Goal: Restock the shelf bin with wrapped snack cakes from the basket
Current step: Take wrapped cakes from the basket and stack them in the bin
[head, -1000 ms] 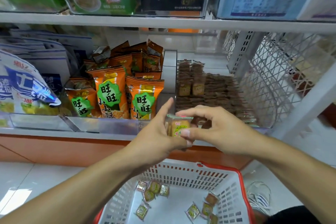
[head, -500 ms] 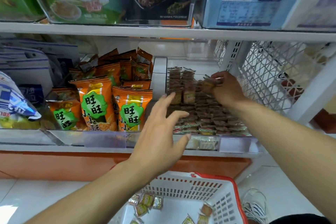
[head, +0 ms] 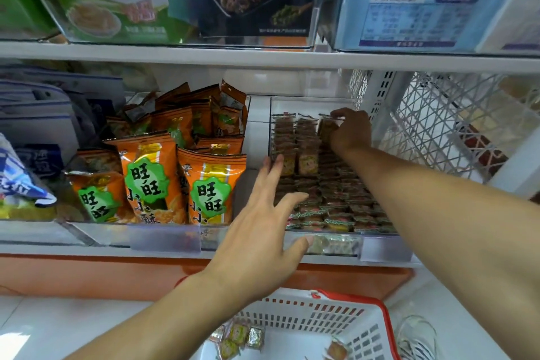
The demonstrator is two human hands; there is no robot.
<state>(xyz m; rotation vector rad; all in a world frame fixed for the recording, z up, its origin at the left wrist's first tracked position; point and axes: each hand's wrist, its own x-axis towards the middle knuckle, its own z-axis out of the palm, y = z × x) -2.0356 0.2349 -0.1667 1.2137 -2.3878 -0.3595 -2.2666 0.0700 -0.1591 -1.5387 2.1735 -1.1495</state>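
Two bare hands are at the clear shelf bin (head: 380, 248), which sits on the middle shelf beside a bin of orange snack bags (head: 152, 178). Rows of wrapped snack cakes (head: 330, 204) fill the clear bin from its front lip to its back wall, most lying flat and a few standing on edge toward the back.

At the far back of the bin, the right hand (head: 352, 131) is curled over one wrapped cake (head: 325, 127), fingers pinching it at the top of the rear row; whether it rests on the cakes beneath cannot be made out.

In front of the bin, the left hand (head: 263, 231) is spread wide with fingers straight, holding nothing. Its thumb tip lies against the bin's front lip and its fingertips reach up near the bin's left wall.

Below the bin, on the floor side, stands a white basket with a red rim (head: 359, 327). A handful of loose wrapped cakes (head: 238, 336) lie on its bottom.
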